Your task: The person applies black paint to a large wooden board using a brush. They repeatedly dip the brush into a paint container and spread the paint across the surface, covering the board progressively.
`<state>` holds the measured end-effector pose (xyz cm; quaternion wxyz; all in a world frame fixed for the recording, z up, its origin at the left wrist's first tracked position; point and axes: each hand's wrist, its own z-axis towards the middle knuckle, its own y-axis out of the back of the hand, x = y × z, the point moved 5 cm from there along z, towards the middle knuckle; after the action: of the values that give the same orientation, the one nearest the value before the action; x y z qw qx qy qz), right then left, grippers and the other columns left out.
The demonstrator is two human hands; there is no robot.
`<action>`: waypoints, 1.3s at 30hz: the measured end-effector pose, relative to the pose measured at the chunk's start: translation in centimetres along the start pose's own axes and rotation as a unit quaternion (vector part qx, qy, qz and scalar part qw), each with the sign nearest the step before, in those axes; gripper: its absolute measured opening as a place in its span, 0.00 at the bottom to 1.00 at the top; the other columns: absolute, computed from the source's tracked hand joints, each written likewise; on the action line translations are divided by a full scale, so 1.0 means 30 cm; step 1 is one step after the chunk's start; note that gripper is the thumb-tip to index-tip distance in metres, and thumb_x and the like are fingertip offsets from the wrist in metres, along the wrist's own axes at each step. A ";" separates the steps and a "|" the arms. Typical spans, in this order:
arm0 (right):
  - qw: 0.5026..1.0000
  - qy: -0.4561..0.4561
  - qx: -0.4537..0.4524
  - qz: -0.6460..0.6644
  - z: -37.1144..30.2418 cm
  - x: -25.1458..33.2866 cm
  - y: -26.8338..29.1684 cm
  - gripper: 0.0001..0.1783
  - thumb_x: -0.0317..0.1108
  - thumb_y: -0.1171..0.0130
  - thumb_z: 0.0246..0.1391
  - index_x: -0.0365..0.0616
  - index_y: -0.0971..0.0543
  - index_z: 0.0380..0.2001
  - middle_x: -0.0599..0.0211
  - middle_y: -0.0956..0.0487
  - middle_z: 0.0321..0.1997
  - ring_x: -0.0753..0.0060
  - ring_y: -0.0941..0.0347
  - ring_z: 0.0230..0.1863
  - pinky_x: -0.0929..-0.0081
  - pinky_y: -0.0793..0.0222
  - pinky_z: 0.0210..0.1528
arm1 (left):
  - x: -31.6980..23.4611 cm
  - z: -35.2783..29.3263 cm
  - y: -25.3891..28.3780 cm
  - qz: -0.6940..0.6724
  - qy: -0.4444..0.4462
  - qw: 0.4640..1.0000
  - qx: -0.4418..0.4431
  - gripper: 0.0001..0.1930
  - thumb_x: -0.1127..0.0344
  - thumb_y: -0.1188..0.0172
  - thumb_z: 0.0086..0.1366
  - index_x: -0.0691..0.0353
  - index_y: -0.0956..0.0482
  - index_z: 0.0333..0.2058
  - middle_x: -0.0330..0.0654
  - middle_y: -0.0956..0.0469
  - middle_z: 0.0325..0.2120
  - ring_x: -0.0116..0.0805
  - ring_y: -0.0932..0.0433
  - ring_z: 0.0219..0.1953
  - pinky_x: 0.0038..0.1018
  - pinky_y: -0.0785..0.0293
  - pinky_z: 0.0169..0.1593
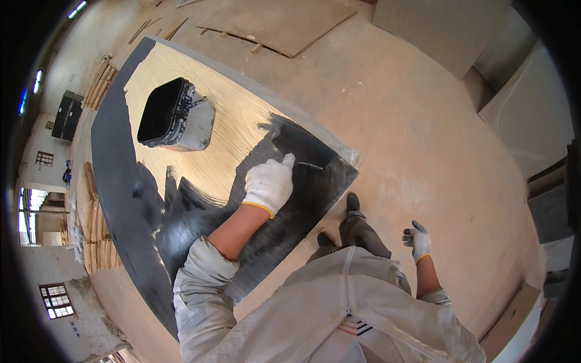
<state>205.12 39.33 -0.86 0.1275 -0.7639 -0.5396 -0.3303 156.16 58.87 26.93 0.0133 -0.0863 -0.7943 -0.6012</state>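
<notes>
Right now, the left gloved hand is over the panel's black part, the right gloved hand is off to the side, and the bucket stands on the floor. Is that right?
Not on the floor: the head view shows the bucket standing on the panel's pale part. The rest holds: left gloved hand over the black part, right gloved hand off to the side.

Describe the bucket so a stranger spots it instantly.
Find the large board left of centre, partly coated black. On its pale patch, beyond the gloved left hand, stands a squarish bucket. Black-mouthed with smeared grey sides, it is the only container on that board.
</notes>
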 end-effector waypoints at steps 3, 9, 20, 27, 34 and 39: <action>1.000 -0.020 -0.004 0.012 -0.005 -0.050 0.018 0.36 0.24 0.50 0.64 0.44 0.34 0.77 0.48 0.13 0.41 0.62 0.18 0.24 0.65 0.22 0.22 | 0.177 0.099 -0.055 0.010 -0.008 0.999 -0.041 0.24 0.65 0.48 0.73 0.43 0.20 0.65 0.55 0.12 0.40 0.56 0.11 0.42 0.49 0.17 0.44; 0.999 -0.020 -0.007 0.038 0.018 -0.083 0.050 0.37 0.24 0.50 0.64 0.46 0.36 0.77 0.50 0.14 0.40 0.60 0.18 0.23 0.63 0.22 0.21 | 0.424 0.312 0.007 0.026 -0.003 0.998 -0.050 0.23 0.59 0.47 0.73 0.40 0.19 0.65 0.53 0.12 0.39 0.55 0.12 0.42 0.50 0.17 0.46; 0.999 -0.028 0.011 0.027 0.047 -0.034 0.009 0.36 0.25 0.48 0.65 0.45 0.35 0.77 0.50 0.15 0.40 0.60 0.19 0.23 0.64 0.24 0.20 | 0.532 0.345 0.015 0.027 0.001 1.000 0.011 0.24 0.60 0.48 0.74 0.38 0.21 0.66 0.55 0.12 0.42 0.55 0.12 0.45 0.50 0.17 0.49; 1.000 -0.024 0.005 0.003 0.054 -0.002 0.022 0.37 0.23 0.49 0.64 0.42 0.36 0.77 0.47 0.14 0.40 0.60 0.18 0.24 0.64 0.22 0.21 | 0.367 0.027 0.001 0.003 -0.107 0.994 -0.014 0.24 0.63 0.42 0.70 0.39 0.18 0.64 0.51 0.13 0.33 0.54 0.13 0.37 0.48 0.17 0.43; 1.000 -0.003 0.009 -0.009 0.054 0.055 0.032 0.38 0.24 0.48 0.63 0.41 0.36 0.77 0.47 0.14 0.40 0.59 0.19 0.24 0.63 0.22 0.22 | 0.296 0.030 0.041 0.061 -0.106 0.990 0.069 0.24 0.61 0.44 0.72 0.41 0.20 0.66 0.53 0.12 0.37 0.56 0.12 0.38 0.49 0.17 0.42; 0.999 0.004 0.044 -0.011 0.040 0.064 -0.002 0.37 0.23 0.48 0.63 0.40 0.34 0.76 0.46 0.13 0.41 0.59 0.19 0.24 0.63 0.22 0.23 | 0.524 0.123 -0.013 0.004 0.036 0.999 -0.011 0.24 0.61 0.44 0.71 0.41 0.20 0.65 0.54 0.12 0.38 0.55 0.12 0.42 0.49 0.17 0.45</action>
<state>205.90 41.43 -0.53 0.1596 -0.7502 -0.5613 -0.3111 140.92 64.22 27.51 0.0430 -0.0678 -0.7862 -0.6127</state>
